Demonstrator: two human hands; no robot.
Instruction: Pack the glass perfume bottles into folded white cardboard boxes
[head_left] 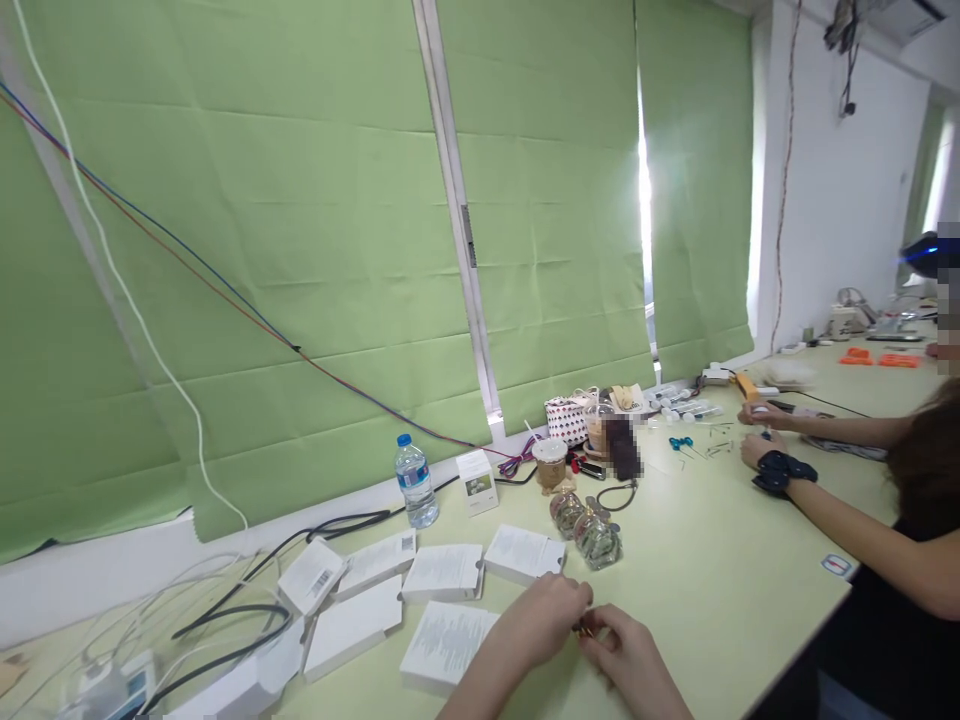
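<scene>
My left hand [544, 615] and my right hand [628, 648] meet over the near part of the table, fingers pinched together. Between their fingertips is a small dark piece [580, 628] with an orange tint, mostly hidden and too small to name. A white box [442, 640] with printed text lies beside my left forearm, partly covered by it. Just beyond my hands, clear bags of coiled wire-like material [598, 542] rest on the table. Another white box [523, 553] lies flat behind my left hand.
Several more white boxes [354, 625] spread to the left, near black cables [247, 610]. A water bottle [415, 485] and an iced drink cup [550, 465] stand toward the window. At right, a co-worker's hands [761, 435] are near teal-handled tools [681, 443].
</scene>
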